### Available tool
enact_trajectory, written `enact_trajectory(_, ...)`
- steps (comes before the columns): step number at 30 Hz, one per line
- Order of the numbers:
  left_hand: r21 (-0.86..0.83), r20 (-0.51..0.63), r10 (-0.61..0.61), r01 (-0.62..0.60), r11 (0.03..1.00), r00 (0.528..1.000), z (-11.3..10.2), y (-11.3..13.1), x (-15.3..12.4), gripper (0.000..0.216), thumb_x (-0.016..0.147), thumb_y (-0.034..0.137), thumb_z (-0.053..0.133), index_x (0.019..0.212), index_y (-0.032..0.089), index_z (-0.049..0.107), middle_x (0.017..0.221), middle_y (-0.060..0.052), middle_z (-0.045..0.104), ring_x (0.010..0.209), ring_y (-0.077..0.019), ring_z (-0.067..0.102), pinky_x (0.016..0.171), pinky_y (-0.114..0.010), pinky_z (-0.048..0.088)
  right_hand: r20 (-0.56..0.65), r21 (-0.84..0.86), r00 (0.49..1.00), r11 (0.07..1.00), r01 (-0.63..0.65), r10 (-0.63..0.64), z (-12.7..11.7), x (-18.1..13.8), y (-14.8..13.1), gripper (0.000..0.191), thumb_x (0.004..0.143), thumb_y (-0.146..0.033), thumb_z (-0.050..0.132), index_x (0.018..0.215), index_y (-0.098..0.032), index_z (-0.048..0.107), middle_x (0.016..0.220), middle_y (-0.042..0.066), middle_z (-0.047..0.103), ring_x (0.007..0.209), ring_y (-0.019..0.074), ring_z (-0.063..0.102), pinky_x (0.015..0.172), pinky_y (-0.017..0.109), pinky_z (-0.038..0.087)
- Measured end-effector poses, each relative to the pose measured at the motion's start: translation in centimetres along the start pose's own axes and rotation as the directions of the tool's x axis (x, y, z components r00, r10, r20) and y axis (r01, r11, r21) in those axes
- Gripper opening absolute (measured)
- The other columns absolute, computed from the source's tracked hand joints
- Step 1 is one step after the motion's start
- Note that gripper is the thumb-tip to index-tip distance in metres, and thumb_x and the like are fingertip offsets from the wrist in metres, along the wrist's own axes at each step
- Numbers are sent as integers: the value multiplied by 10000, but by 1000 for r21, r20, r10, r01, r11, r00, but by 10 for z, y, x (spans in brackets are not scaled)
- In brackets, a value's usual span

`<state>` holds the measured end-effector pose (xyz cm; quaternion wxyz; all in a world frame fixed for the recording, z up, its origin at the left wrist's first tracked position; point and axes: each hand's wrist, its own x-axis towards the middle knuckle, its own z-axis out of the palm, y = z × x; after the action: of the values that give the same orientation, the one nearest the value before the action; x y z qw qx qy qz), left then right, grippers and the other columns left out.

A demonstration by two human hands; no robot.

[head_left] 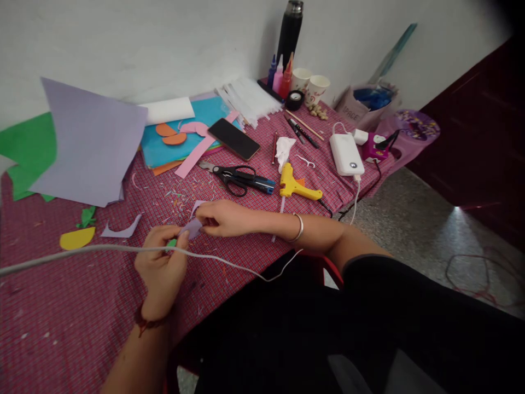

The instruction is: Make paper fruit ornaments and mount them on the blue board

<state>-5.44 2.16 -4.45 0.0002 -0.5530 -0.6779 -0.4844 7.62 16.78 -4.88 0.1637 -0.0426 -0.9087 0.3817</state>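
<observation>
A small piece of purple paper (191, 229) is held between both hands over the checked table cover. My left hand (162, 257) pinches its left edge, with a bit of green paper (171, 242) showing beside the fingers. My right hand (223, 218) is closed on its right side, fingers curled. Just behind the right fingers lies another purple scrap (198, 207). To the left of my left hand are a curved purple offcut (122, 227), a yellow paper half-round (77, 238) and a small green paper cutout (86, 217). A pale cable (229, 264) crosses in front of the left hand.
Behind the hands lie scissors (235, 179), a yellow glue gun (297, 185), a phone (233, 138) and colored paper sheets (164, 143). A large purple sheet (94, 142) stands at left. A white power bank (346, 155), cups (316, 89) and a black flask (289, 34) are farther right.
</observation>
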Motion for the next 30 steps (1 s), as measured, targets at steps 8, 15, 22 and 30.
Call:
enact_trajectory(8, 98, 159, -19, 3, 995, 987, -1, -8, 2, 106, 839, 259, 635, 772, 185, 598, 708, 22, 572, 645, -122, 533, 613, -266, 410, -64, -1, 997, 999, 51, -51, 2, -1, 2, 119, 835, -95, 509, 761, -169, 453, 774, 3, 479, 704, 120, 438, 680, 246, 342)
enact_trajectory(15, 179, 204, 99, -136, 974, 974, -1, -14, 3, 141, 863, 265, 609, 760, 189, 549, 688, 26, 547, 628, -122, 529, 604, -257, 411, -53, 2, 998, 999, 36, -36, 2, 0, 3, 110, 892, -152, 522, 791, -164, 480, 770, 5, 500, 701, 128, 451, 671, 246, 356)
enact_trajectory(22, 164, 154, 156, -181, 970, 976, -1, -6, 0, 63, 872, 242, 618, 839, 197, 587, 788, 2, 618, 732, -138, 599, 691, -263, 463, 121, -4, 992, 1000, 19, -18, 7, -1, 2, 73, 901, -109, 512, 862, -146, 561, 817, 28, 593, 775, 138, 514, 763, 253, 396)
enact_trajectory(30, 209, 172, 127, -162, 964, 977, -3, -5, 0, 98, 871, 279, 613, 822, 200, 580, 752, 5, 599, 701, -144, 592, 659, -269, 453, 99, -3, 994, 999, 39, -38, 4, -1, -1, 94, 937, -157, 495, 874, -141, 563, 829, 32, 594, 773, 133, 503, 753, 249, 387)
